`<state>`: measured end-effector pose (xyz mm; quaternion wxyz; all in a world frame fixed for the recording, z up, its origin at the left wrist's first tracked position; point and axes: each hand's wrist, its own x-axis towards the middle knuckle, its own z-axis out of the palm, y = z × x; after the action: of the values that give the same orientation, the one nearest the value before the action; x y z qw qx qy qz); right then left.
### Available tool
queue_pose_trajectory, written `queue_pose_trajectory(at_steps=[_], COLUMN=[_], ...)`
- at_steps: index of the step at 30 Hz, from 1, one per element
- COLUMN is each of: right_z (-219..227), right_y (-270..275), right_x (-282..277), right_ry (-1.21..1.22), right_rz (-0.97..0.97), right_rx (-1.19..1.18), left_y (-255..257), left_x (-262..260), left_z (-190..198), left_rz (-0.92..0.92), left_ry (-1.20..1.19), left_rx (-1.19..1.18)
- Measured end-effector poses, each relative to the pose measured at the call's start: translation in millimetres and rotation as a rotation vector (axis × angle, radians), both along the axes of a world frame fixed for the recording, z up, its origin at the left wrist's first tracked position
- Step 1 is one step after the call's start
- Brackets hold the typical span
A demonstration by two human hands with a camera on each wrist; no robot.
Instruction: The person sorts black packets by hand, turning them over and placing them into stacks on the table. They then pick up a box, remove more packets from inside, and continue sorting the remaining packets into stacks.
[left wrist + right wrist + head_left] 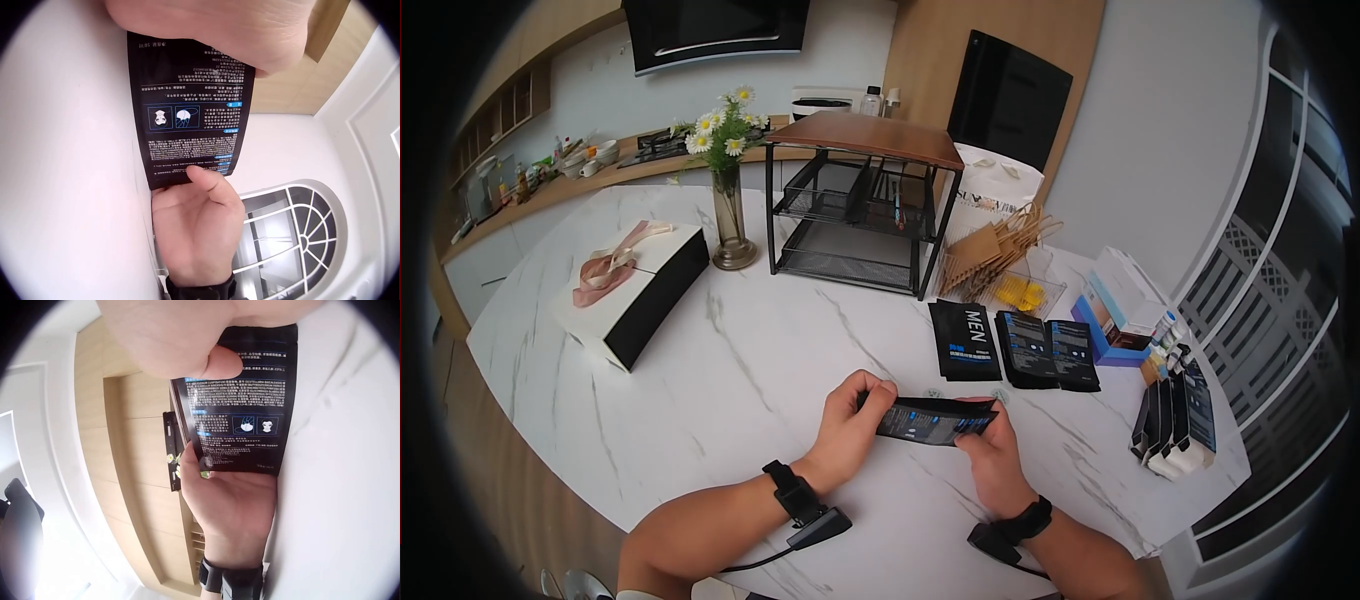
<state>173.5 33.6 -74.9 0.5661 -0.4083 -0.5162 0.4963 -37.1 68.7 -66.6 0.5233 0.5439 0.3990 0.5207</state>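
A black packet (930, 420) with white and blue print is held sideways above the marble table, one hand at each end. The left hand (850, 425) pinches its left end, thumb on top. At the right end the right hand (997, 460) grips it, its thumb across the printed face. In the left wrist view the packet (187, 119) shows small text and two framed pictures. The right wrist view shows the same kind of print on the packet (237, 419). More black packets lie beyond the hands, a stack marked MEN (965, 340) and a spread pile (1048, 350).
A white and black box (632, 295) with a ribbon lies at the left. Behind are a flower vase (733, 220), a mesh-drawer rack (855, 215) and a clear bin (1030, 290) of paper bags. Tissue boxes (1115, 310) and open black boxes (1175, 425) stand at the right.
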Motion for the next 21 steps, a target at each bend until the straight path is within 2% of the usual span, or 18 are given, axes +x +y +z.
queue_pose_trajectory(at_steps=[3, 8, 15, 21], right_z=[4, 4, -8, -10], right_y=[-3, -3, 4, 4], right_x=[1, -3, 2, 4], right_ry=[-0.004, -0.015, -0.199, -0.219], right_rz=[0.025, 0.013, -0.004, 0.005], right_rx=[-0.049, 0.017, 0.057, 0.081], left_y=[-1, -1, 9, 7], left_x=[0, 1, -2, 1], left_z=[1, 2, -6, -4], left_rz=[0.011, 0.05, 0.05, 0.073], left_ry=[-0.002, -0.074, 0.031, 0.034], left_rx=[0.019, 0.019, 0.027, 0.046])
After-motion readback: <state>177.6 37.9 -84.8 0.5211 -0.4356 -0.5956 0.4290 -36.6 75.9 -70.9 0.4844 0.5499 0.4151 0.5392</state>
